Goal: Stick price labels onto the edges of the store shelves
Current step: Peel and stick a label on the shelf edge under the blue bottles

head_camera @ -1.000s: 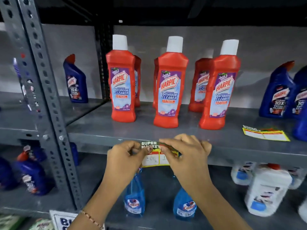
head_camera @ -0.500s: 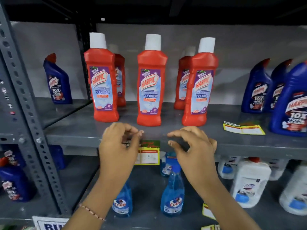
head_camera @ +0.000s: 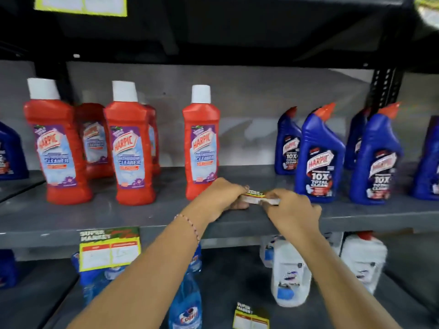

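Note:
A yellow and green price label [head_camera: 109,249] hangs stuck on the front edge of the grey shelf [head_camera: 59,238], at lower left. A second label [head_camera: 257,197] lies on the shelf top between the red and blue bottles. My left hand [head_camera: 225,195] and my right hand [head_camera: 288,207] both pinch it, one at each end, just above the shelf surface. A third label [head_camera: 250,317] lies loose on the lower shelf. Part of another label [head_camera: 80,5] shows on the shelf edge above.
Red Harpic bottles [head_camera: 129,150] stand left of my hands and blue Harpic bottles [head_camera: 319,155] right of them. Below are blue spray bottles [head_camera: 186,302] and white jugs [head_camera: 291,274]. A black perforated upright [head_camera: 382,89] stands at the right.
Both hands let go of the label stuck on the shelf edge and moved right and up onto the shelf top, where they took hold of the loose label. The view shifted right.

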`<action>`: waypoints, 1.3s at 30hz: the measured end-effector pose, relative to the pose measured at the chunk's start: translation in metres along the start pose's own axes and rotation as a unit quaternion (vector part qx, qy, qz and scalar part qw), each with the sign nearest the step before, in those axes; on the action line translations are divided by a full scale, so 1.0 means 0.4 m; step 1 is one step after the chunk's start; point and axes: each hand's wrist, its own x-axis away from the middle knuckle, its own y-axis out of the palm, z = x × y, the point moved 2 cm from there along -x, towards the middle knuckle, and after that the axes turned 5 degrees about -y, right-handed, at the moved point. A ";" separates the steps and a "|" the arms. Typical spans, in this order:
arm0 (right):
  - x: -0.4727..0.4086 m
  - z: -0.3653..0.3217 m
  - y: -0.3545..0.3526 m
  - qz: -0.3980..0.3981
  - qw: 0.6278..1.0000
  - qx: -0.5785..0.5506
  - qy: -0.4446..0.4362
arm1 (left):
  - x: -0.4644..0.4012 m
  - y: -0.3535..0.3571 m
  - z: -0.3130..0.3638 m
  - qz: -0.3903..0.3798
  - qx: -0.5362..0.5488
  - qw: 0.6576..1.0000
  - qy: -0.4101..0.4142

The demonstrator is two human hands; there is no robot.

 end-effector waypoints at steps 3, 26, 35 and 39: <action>-0.009 0.010 0.003 0.004 1.000 -0.024 -0.016 | -0.035 0.021 0.008 0.084 -0.021 0.996 0.003; 0.060 0.418 -0.172 0.131 0.901 -0.412 -0.039 | 0.145 0.454 -0.048 0.010 -0.063 0.983 0.172; 0.039 0.586 -0.189 0.141 0.906 -0.400 -0.001 | 0.103 0.642 -0.075 0.051 -0.103 0.981 0.157; 0.032 0.593 -0.186 0.147 0.913 -0.380 -0.012 | 0.100 0.654 -0.072 0.069 -0.126 0.978 0.153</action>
